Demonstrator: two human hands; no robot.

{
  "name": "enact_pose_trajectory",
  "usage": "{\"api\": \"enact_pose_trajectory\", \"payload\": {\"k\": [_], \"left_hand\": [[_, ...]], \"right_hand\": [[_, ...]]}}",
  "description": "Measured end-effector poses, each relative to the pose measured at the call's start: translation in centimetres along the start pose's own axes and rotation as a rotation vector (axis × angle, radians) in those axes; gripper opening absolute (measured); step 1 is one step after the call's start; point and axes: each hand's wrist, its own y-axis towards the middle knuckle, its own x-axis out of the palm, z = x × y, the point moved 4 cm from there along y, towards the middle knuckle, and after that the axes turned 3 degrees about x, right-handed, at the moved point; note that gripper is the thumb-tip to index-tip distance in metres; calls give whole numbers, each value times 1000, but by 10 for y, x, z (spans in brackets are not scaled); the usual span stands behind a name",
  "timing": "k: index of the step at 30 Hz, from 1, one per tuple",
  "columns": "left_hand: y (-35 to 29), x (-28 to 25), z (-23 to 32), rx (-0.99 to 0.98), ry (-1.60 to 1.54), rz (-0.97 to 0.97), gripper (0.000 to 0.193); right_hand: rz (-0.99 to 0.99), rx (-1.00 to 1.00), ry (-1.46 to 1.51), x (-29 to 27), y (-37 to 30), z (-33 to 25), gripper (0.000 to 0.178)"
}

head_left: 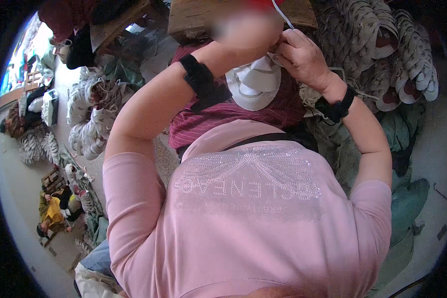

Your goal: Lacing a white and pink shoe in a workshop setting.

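A white shoe [254, 88] lies on my lap, over dark red striped cloth [193, 124], with its upper part under my hands. My right hand [303, 57] is closed at the shoe's far right side, thumb and fingers pinched together. From those fingers a white shoelace [284, 16] runs up and off the top edge. My left hand [246, 27] is above the shoe, close to my right fingertips. Blur covers it, so its fingers cannot be made out. Black bands circle both wrists.
A wooden block or bench [188, 22] stands ahead, with something red [258, 4] on it. Stacked shoes [407, 59] fill the far right; bundled white shoes [87, 114] lie to the left. Green sacking [407, 203] is at the right. Another person in yellow [54, 213] sits at far left.
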Motion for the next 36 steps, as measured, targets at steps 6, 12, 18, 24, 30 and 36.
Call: {"api": "enact_pose_trajectory", "payload": {"k": [6,12,18,24,30,36], "left_hand": [[-6,-28,-32,-88,-403,158,18],[-29,-36,-14,-139,-362,513,17],[-45,-31,-13,-224,-477,487,18],[-52,-18,-13,-368,-754,481,21],[-50,-12,-4,-435,-937,431,35],[-51,-18,3,-547,-1033,432,42]], "right_hand": [[-42,-36,38,-3,6,0,15],[-18,306,154,9,12,4,19],[118,419,299,26,15,13,17],[42,769,952,34,11,5,14],[97,777,1096,32,8,2,16],[77,700,1078,33,9,1,17]]}}
